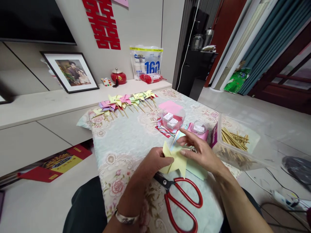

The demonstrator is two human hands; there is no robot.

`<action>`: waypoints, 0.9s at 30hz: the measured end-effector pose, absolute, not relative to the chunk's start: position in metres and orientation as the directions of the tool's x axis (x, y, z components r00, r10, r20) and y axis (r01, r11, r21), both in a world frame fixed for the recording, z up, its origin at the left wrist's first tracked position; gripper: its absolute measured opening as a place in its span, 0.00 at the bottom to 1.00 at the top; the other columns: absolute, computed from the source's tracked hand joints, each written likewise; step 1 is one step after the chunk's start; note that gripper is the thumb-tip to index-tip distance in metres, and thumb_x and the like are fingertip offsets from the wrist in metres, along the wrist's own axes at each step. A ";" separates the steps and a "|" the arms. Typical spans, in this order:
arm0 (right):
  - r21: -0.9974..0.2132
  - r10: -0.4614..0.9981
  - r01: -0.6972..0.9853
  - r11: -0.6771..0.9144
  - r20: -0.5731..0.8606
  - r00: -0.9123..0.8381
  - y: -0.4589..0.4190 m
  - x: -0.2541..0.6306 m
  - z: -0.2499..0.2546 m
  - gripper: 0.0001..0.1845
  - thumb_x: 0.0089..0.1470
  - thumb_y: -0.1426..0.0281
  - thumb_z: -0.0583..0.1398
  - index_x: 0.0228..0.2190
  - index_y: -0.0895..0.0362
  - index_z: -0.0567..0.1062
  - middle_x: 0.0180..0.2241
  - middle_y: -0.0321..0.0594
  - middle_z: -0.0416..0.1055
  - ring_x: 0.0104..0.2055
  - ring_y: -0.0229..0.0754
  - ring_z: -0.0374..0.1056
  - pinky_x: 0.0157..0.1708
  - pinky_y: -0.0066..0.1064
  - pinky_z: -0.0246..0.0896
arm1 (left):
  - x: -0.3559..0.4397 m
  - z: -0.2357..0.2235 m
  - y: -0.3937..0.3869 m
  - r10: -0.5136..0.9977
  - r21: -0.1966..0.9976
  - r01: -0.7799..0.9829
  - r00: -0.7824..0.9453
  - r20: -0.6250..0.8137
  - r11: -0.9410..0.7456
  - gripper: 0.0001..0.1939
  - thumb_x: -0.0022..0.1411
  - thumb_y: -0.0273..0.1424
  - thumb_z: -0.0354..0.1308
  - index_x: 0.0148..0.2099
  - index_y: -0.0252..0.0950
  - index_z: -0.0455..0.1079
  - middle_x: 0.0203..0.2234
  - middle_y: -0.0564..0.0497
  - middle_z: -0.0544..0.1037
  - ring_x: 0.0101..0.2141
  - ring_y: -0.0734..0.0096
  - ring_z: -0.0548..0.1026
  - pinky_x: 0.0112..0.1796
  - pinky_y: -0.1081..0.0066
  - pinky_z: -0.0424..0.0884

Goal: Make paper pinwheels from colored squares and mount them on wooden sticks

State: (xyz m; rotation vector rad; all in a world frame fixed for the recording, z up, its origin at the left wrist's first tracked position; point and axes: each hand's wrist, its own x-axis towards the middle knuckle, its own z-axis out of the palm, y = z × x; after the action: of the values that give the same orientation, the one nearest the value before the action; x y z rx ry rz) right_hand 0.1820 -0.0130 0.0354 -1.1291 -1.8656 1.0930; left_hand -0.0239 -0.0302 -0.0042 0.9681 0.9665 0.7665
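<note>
My left hand (155, 158) pinches a pale yellow paper pinwheel piece (179, 165) between thumb and fingers, its pointed blades partly folded. At the paper's right side is my right hand (200, 151), fingers stretched and apart, with the thumb at the paper's edge. Under and behind the piece lie sheets of coloured paper (198, 170), largely covered by my hands. Red-handled scissors (166, 183) rest on the tablecloth just below, blades partly hidden under my left hand and handles towards me.
Finished pinwheels (125, 99) on sticks line the table's far edge. A round clear container (179, 124) with small white boxes stands ahead, near a small round clear case (199, 127). To the right, a clear plastic tub (220, 147) holds many thin sticks (233, 139).
</note>
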 end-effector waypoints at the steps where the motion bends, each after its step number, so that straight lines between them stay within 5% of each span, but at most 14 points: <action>1: -0.914 0.896 0.325 0.241 0.081 -0.436 -0.015 0.181 0.036 0.40 0.55 0.65 0.64 0.65 0.53 0.57 0.47 0.43 0.73 0.47 0.48 0.69 0.48 0.40 0.64 | -0.024 -0.005 -0.030 0.864 0.921 -0.093 0.394 -0.315 0.378 0.14 0.47 0.34 0.67 0.37 0.30 0.79 0.27 0.47 0.80 0.25 0.66 0.75 0.28 0.72 0.67; 8: -0.822 0.850 0.510 0.252 -0.063 -0.523 -0.021 0.171 0.037 0.43 0.50 0.75 0.64 0.66 0.48 0.58 0.31 0.32 0.72 0.33 0.41 0.69 0.33 0.31 0.62 | -0.020 -0.008 -0.028 0.869 0.946 -0.033 0.407 -0.283 0.323 0.09 0.44 0.30 0.67 0.31 0.32 0.79 0.22 0.48 0.79 0.24 0.64 0.75 0.25 0.72 0.66; 19: -0.736 0.858 0.592 0.329 -0.029 -0.513 -0.020 0.163 0.026 0.46 0.43 0.81 0.58 0.65 0.52 0.61 0.34 0.36 0.75 0.31 0.41 0.67 0.32 0.29 0.60 | -0.020 -0.018 -0.027 0.893 0.966 -0.035 0.391 -0.222 0.256 0.12 0.45 0.26 0.63 0.36 0.32 0.79 0.25 0.49 0.80 0.26 0.64 0.75 0.27 0.72 0.67; 27: -0.826 0.877 0.508 0.245 -0.035 -0.480 -0.021 0.163 0.026 0.46 0.42 0.82 0.58 0.63 0.51 0.63 0.31 0.34 0.72 0.29 0.38 0.66 0.28 0.27 0.59 | -0.018 -0.013 -0.027 0.872 0.946 -0.098 0.425 -0.242 0.310 0.14 0.45 0.29 0.66 0.38 0.32 0.78 0.29 0.48 0.80 0.28 0.66 0.75 0.29 0.72 0.67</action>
State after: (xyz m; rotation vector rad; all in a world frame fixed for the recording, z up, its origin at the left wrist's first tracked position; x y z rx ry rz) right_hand 0.1625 -0.0205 0.0264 -1.2630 -2.0863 1.1307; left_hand -0.0185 -0.0270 -0.0132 1.0556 0.9104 0.7734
